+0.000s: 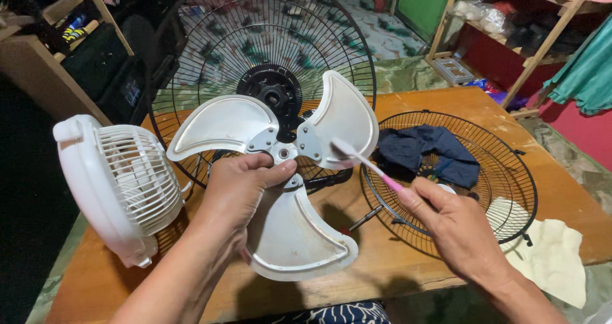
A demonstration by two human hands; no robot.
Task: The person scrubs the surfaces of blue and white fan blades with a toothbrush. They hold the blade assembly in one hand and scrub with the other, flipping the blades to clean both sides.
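Above the tabletop [408, 270] near its front edge, the left hand [239, 187] gripped the fan blade [287, 171]; the right hand [446, 219] pinched a toothbrush [366, 163] touching it

There was one three-bladed fan blade [280, 171], one toothbrush [366, 165], two black wire grilles [510, 171], one small white fan [121, 184], two cloths [427, 149].

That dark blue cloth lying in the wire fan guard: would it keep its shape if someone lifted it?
Probably not. The dark blue cloth lies crumpled and folded in the wire guard, so it would likely droop. It looks thin, so probably light, and unlikely to roll or break.
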